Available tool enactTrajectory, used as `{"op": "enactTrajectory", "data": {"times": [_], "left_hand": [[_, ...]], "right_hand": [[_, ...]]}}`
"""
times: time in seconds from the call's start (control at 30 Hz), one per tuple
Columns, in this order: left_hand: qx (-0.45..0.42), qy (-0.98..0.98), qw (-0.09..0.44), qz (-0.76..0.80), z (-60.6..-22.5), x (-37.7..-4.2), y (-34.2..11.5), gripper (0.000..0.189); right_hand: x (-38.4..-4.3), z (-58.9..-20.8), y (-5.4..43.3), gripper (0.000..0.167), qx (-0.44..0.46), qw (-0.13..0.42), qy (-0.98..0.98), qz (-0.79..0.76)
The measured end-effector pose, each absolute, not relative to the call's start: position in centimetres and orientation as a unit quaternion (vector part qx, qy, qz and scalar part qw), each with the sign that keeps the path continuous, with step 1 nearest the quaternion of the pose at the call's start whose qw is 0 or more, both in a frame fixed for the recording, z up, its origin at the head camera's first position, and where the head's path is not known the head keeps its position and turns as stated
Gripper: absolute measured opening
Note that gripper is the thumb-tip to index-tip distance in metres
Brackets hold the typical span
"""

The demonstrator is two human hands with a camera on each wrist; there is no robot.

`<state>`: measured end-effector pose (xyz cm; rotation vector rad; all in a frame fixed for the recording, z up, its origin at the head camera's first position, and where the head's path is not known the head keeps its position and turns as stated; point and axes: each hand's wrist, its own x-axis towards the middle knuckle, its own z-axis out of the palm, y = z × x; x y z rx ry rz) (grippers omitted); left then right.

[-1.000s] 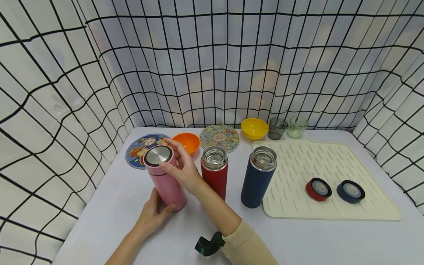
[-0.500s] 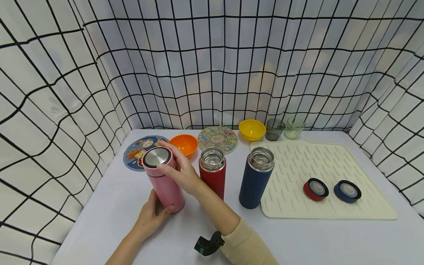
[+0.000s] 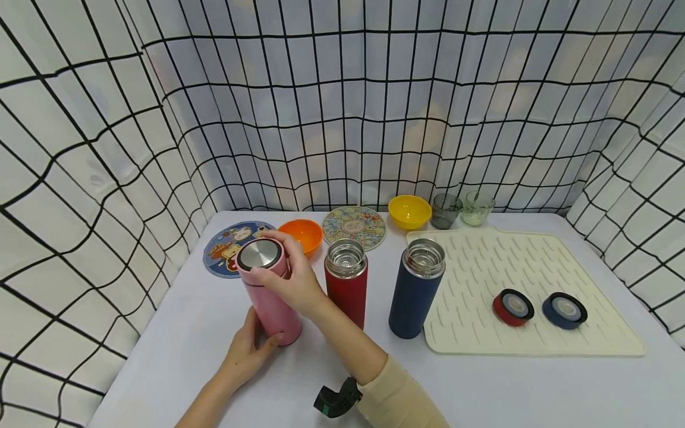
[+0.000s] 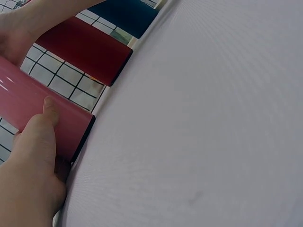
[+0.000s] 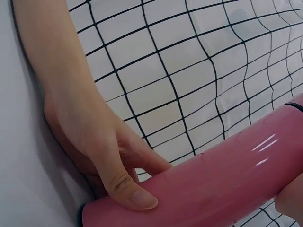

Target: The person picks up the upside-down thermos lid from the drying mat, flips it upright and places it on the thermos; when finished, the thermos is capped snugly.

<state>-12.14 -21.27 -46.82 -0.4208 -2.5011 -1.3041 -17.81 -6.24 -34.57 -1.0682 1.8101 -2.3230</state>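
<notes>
A pink thermos [image 3: 270, 306] stands on the table at the left, its lid [image 3: 260, 254] on, with a steel disc on top. My left hand [image 3: 245, 351] grips it near the base; in the left wrist view the thumb [image 4: 49, 111] lies along its side. Around the lid curl the fingers of my right hand [image 3: 294, 279], thumb on the near side. To the right stand a red thermos [image 3: 346, 291] and a navy thermos [image 3: 414, 300], both lidless with strainers in their mouths. A red lid [image 3: 512, 307] and a navy lid [image 3: 564, 310] lie on the cream mat.
The cream drying mat [image 3: 481, 339] covers the table's right side. Along the back are a blue cartoon mat [image 3: 219, 252], an orange bowl [image 3: 302, 233], a round patterned mat [image 3: 353, 227], a yellow bowl [image 3: 409, 212] and two glasses [image 3: 446, 211]. Black netting [image 3: 342, 125] surrounds the table.
My right hand has turned slightly about the lid, its fingers shifting a little. The thermos stays in place between both hands; the whole view shifts slightly.
</notes>
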Motion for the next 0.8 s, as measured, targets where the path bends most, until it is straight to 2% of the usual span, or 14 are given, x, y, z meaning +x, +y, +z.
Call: {"op": "enactTrajectory", "data": {"times": [0.13,0.33,0.5,0.7,0.8], "left_hand": [[-0.159,-0.861,0.150,-0.458,-46.68,-12.09,-21.05,0.069],[-0.150,-0.870,0.146,-0.447,-46.90,-12.20,-21.17,0.068],[-0.145,-0.873,0.152,-0.440,-47.07,-12.20,-21.28,0.070],[-0.146,-0.871,0.157,-0.441,-47.14,-12.18,-21.23,0.070],[-0.147,-0.871,0.156,-0.443,-47.21,-12.20,-21.21,0.069]], "right_hand": [[-17.96,-34.37,-5.85,0.049,-0.372,0.002,0.597,-0.711],[-18.08,-34.32,-5.61,0.049,-0.369,0.028,0.580,-0.726],[-18.10,-34.59,-5.72,0.053,-0.357,0.009,0.569,-0.740],[-17.86,-34.50,-5.95,0.049,-0.316,-0.007,0.577,-0.753],[-17.92,-34.47,-5.89,0.048,-0.323,-0.011,0.587,-0.742]]}}
